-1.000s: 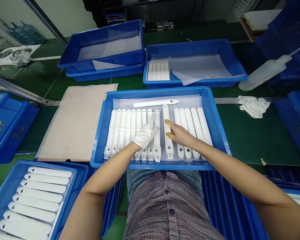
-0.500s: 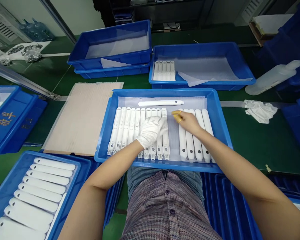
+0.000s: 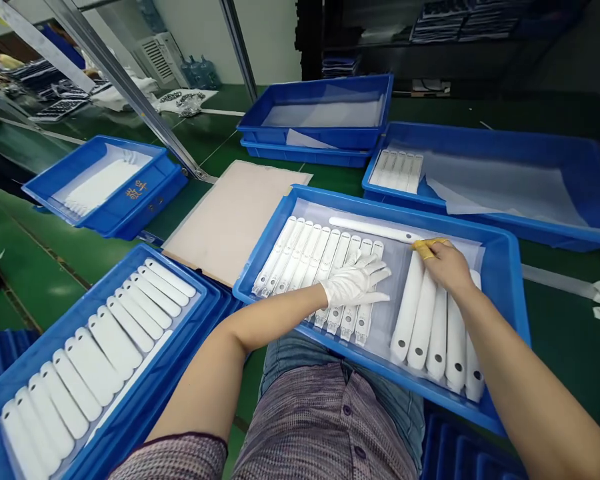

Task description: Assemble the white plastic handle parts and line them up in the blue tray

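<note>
A blue tray (image 3: 330, 340) stands in front of me with two rows of long white plastic strips. My left hand (image 3: 357, 280), in a white glove, is open with fingers spread flat over the left row of white strips (image 3: 310, 257). Bare but for yellow finger covers, my right hand (image 3: 445, 263) has its fingers bent together at the top of the right row of strips (image 3: 437, 333). Its fingertips also meet the dark-dotted end of a crosswise strip (image 3: 370, 228); whatever they grip is hidden.
Several white pieces lie in a blue tray (image 3: 200, 320) at lower left. A pale board (image 3: 235, 207) lies left of the middle tray. Behind are stacked blue trays (image 3: 315, 137) and a tray (image 3: 480, 137) holding short white pieces. Another tray (image 3: 150, 157) stands at far left.
The view has turned left, showing more of the left trays. My left hand's fingers have spread out over the strips. My right hand has moved slightly toward the crosswise strip's end.
</note>
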`<state>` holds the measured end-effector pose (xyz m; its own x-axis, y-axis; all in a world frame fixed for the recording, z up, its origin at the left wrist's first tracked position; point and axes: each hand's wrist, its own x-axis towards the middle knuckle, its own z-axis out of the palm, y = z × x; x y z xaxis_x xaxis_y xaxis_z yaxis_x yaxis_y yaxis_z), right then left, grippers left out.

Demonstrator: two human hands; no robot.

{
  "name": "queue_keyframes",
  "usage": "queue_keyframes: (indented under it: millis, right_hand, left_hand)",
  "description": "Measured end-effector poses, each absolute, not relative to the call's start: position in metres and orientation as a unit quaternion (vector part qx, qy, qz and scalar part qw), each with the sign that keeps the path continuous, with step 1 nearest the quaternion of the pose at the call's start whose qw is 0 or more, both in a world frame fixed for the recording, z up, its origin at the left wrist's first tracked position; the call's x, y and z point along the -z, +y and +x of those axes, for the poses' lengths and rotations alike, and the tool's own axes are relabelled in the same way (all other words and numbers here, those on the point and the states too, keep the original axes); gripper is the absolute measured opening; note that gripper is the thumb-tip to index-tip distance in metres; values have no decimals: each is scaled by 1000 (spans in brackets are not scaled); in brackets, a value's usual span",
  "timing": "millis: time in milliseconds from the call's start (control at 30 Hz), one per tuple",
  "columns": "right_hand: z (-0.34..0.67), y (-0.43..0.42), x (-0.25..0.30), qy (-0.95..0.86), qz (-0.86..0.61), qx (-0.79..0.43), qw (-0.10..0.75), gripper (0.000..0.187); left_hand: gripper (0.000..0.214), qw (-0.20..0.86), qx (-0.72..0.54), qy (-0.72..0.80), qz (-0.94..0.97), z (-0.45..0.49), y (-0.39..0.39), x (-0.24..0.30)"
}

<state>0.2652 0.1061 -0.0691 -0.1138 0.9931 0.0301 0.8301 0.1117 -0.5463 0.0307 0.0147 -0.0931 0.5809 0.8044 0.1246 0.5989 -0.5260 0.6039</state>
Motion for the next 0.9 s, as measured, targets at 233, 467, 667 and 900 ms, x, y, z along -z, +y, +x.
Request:
queue_keyframes:
  millis: [233,467,667,900]
  right_hand:
    - [245,53,-11,-815,-490,-121,285,36]
    - [255,17,0,-663,-548,-393,326,71]
    - [234,-13,17,-499,-451,-716,189,70]
    - [203,-12,11,-387,-449,-765,253,63]
  left_hand:
    - [80,642,-441,317,541,105,0,79]
    - [52,754,-498,261,340,90,7,45]
    - [44,717,-587,241,288,36,37,-1]
    - [42,471,-583,442,493,15,24,1]
